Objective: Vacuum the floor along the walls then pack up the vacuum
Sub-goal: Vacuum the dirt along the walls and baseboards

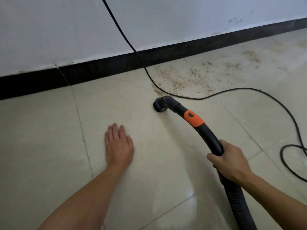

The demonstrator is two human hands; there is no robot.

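Head view, and we start at the left – the left hand (118,145) is pressed flat on the floor (49,146), fingers straight, holding nothing (a prop for the crouch, by the look of it). Moving across, the round black nozzle (160,104) sits face-down on the tile, just short of the black skirting (99,68). Its far edge is right at the near tip of the debris patch (186,77), the brownish scatter that spreads away to the right along the wall. One snag: the power cord (144,67) drops down the wall and runs between nozzle and patch, just beside the nozzle head.

Further right, the curved wand (211,136) with its orange collar (193,118) runs back and down to the right hand (230,161), fingers wrapped firmly round it above the ribbed hose (235,201). So the dirt lies up and right of the grip – I'd judge a push forward and rightward, lifting over that cord, all on the right hand.
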